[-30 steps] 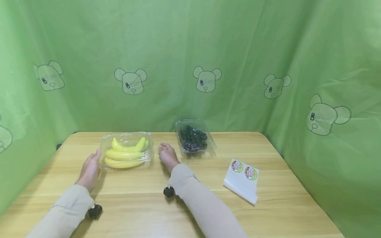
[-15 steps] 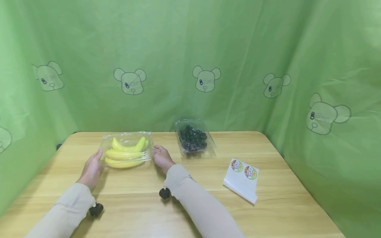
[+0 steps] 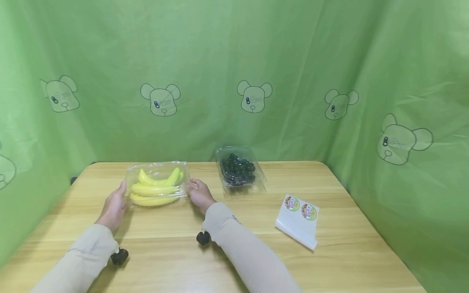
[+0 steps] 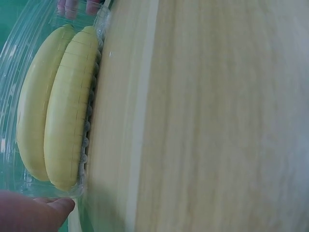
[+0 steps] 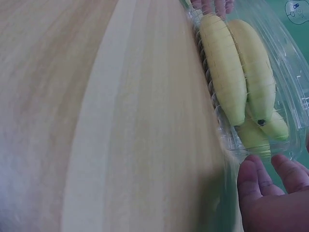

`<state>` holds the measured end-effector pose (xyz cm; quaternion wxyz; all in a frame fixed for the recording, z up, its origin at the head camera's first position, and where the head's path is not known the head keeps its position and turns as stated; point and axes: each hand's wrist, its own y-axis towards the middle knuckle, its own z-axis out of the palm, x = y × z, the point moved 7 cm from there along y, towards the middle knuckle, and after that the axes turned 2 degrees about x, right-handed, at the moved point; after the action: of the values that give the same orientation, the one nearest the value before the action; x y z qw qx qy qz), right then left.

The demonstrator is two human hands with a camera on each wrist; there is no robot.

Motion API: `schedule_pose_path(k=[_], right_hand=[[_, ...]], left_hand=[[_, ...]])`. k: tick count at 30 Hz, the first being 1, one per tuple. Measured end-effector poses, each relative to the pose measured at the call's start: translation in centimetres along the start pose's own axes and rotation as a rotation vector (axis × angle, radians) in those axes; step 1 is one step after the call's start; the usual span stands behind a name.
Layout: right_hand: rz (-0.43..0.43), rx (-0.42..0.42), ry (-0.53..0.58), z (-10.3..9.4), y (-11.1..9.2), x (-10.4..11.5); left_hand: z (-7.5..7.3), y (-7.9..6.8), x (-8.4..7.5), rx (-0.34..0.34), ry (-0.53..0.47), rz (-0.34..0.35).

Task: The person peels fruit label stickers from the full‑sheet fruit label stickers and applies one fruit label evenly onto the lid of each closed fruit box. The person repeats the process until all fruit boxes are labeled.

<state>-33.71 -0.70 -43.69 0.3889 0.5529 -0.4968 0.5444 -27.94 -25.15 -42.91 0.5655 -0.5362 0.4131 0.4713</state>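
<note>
The left hand (image 3: pixel 112 208) and right hand (image 3: pixel 200 196), fingers extended rather than curled, touch the left and right ends of the clear box (image 3: pixel 132 174) of bananas (image 3: pixel 155 190) at the far left of the table (image 3: pixel 234 260), where uneven pressure could flex the plastic and cause a slip.

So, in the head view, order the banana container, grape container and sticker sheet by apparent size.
1. Banana container
2. Grape container and sticker sheet look alike; the latter lies nearer, so unranked.
</note>
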Motion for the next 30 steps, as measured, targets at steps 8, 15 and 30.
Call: schedule_pose_path(k=[8,15,30], right_hand=[[0.020,0.005,0.017,0.02,-0.03,-0.15],[0.028,-0.001,0.017,0.06,-0.11,-0.11],[0.016,0.006,0.036,-0.11,0.21,-0.51]], left_hand=[[-0.03,0.31,0.05,0.019,-0.008,0.000],[-0.10,0.29,-0.03,0.026,0.000,0.005],[0.00,0.18,-0.13,0.017,0.009,0.009]])
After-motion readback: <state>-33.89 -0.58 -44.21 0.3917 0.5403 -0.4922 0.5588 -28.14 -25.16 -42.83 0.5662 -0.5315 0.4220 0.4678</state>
